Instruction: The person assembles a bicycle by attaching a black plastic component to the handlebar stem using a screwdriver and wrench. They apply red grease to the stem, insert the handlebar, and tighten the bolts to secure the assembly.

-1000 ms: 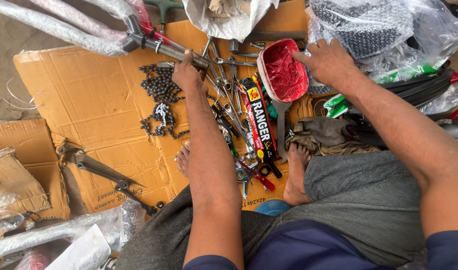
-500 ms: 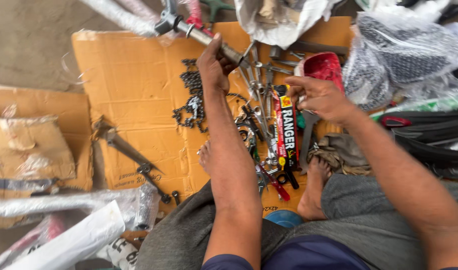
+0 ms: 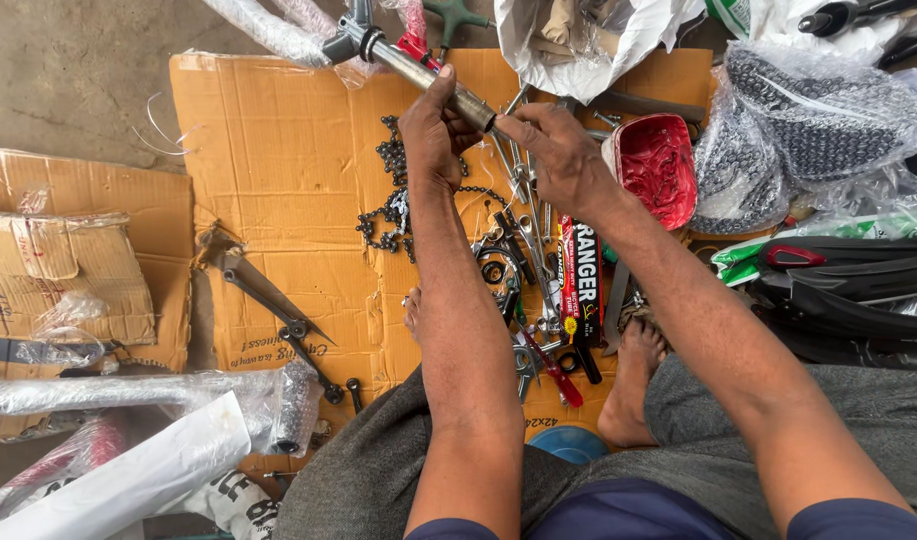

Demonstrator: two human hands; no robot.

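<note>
While you are sitting over the flattened cardboard sheet (image 3: 278, 180) on the floor, your left hand (image 3: 433, 130) is wrapping its fingers (image 3: 440, 85) closed around the grey metal tube (image 3: 433, 80) of a bicycle part, thumb underneath and fingers curled over the top. Your right hand (image 3: 558, 155) is meeting the lower end of that same tube, with forefinger and thumb pinched narrow at its tip; whether they are gripping something small there you cannot tell from this view. The tube is slanting from the upper left, where it joins a plastic-wrapped frame (image 3: 278, 25), down toward the middle of the cardboard, held clear of the sheet.

Items lying under and around your hands:
- a loose bicycle chain (image 3: 388, 205), coiling just below your left hand
- a scatter of spanners (image 3: 528, 230) and small steel tools beneath your right wrist
- a red-handled screwdriver (image 3: 553, 365) between your feet
- a long black and red packet (image 3: 581, 290) beside your right forearm

Containers:
- a red tub (image 3: 658, 165) just right of your right hand, open, with a dark smeared substance inside
- a white plastic bag (image 3: 588, 40) above your hands, mouth open, holding brownish contents that are hard to make out
- clear bubble-wrap bags (image 3: 818, 110) at the far right, each enclosing a dark patterned part
- a cardboard box (image 3: 58, 260) at the left, well apart from your hands
</note>
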